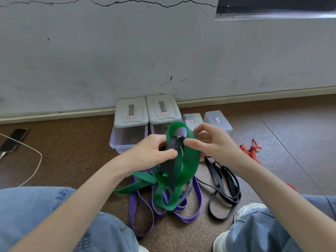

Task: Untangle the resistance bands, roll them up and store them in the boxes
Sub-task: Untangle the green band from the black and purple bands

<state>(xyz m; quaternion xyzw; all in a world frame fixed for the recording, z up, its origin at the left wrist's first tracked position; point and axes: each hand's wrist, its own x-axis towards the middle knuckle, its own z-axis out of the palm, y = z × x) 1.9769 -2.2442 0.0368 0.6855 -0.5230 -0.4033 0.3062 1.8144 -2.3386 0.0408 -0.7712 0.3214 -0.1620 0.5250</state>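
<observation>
Our left hand (154,151) pinches the dark grey rubber band (171,148) where it crosses the wide green elastic band (189,160); our right hand (209,142) curls on the green loop's edge. Both look soft, limp and grippy. Beyond our fingers, two lidded clear plastic boxes (130,113) appear empty.

light: soft, even daylight, moderately bright | shadows: faint, diffuse under bands (174,188) and boxes (130,124) | glare: mild sheen on sill (272,15) top right | blur: slight softness throughout, box labels unreadable | distortion: wide-angle bowing of skirting (54,114) toward edges
</observation>
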